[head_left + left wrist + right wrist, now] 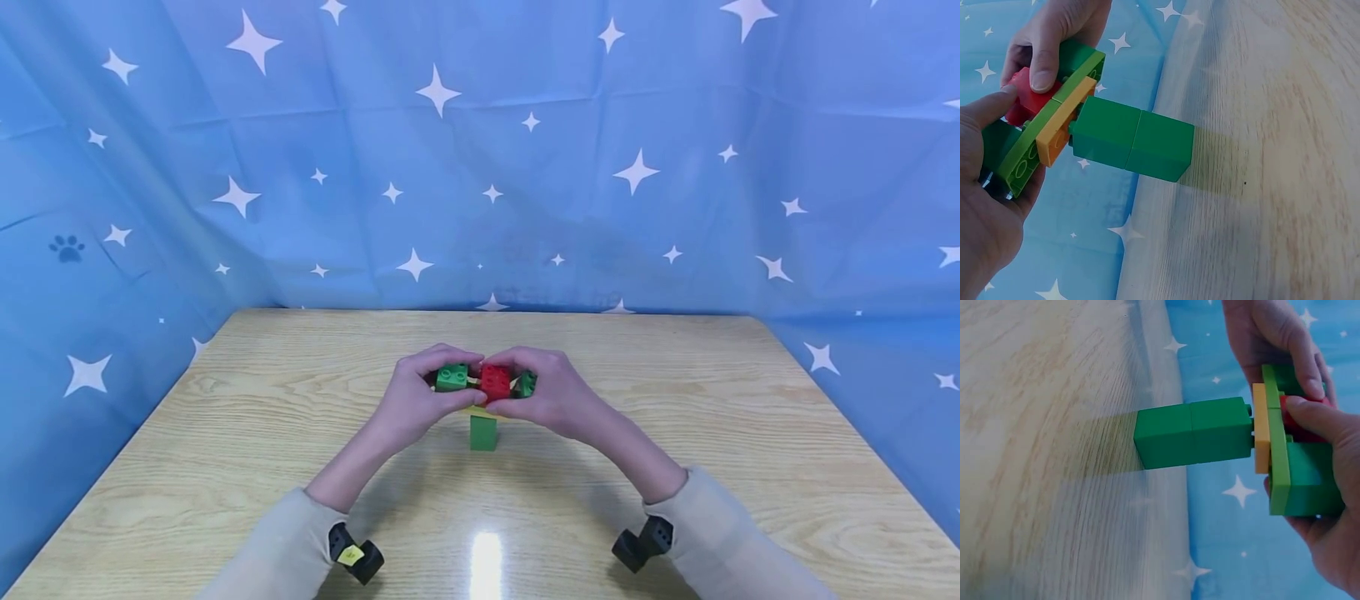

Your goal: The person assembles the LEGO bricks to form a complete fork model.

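A toy building-brick structure stands upright on the table. Two stacked green bricks (pixel 1132 137) form its column, topped by a yellow-orange plate (pixel 1262 428) and light green plates (pixel 1279 465). Above these, a red brick (pixel 495 382) sits in the middle, between a left green brick (pixel 452 377) and a right green brick (pixel 527 383). My left hand (pixel 416 392) reaches around the left green brick, its thumb and fingertips at the red brick. From the other side my right hand (pixel 551 389) pinches the red brick front and back, partly hiding the right green brick.
The wooden table (pixel 300 392) extends on all sides of the structure. A blue curtain with white stars (pixel 480 150) hangs behind it and along both sides. A black wrist camera sits on each sleeve, left (pixel 356 554) and right (pixel 643 542).
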A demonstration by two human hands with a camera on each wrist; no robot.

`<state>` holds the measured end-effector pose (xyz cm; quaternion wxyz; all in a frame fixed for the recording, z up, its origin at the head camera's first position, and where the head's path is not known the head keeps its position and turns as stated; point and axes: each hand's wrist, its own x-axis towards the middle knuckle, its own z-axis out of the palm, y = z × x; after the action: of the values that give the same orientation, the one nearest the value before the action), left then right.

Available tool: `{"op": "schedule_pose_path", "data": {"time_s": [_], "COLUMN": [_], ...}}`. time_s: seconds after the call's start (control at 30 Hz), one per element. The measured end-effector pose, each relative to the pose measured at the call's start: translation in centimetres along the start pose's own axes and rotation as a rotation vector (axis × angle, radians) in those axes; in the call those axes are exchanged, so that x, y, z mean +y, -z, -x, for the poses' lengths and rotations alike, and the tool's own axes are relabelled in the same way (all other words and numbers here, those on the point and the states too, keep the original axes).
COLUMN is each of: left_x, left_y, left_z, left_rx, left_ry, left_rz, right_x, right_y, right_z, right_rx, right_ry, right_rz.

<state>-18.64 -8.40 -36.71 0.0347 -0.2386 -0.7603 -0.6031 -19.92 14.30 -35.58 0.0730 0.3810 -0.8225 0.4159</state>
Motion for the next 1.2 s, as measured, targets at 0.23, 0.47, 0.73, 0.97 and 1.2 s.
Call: {"op": "schedule_pose_path", "data": {"time_s": [0.23,0.47,0.73,0.97,1.2], "left_x": [-0.2,-0.4,-0.6,-1.0,-1.3], "left_y": [0.2,0.4,0.4,0.5,0.6], "left_z": [0.2,0.3,0.4,0.6,0.8], "left_rx": [0.015,0.017,0.006,0.009,-0.017], "left_ry": [-0.02,-0.028,-0.024,0.0,-0.001], "left_rz": [-0.002,0.01,0.029,0.039,-0.011], "right_x": [0.2,0.8,1.1,1.1,1.3], "right_y": [-0.5,-0.8,-0.8,-1.0,-1.2], "right_z": [0.1,0.4,0.4,0.3,0.3], "right_rx": [0.073,0.107,0.099,0.106,0.113], "right_ry": [-0.009,0.071,0.068,0.051,0.07], "right_rz": [0.005,-0.034,-0.051,-0.059,-0.057]}}
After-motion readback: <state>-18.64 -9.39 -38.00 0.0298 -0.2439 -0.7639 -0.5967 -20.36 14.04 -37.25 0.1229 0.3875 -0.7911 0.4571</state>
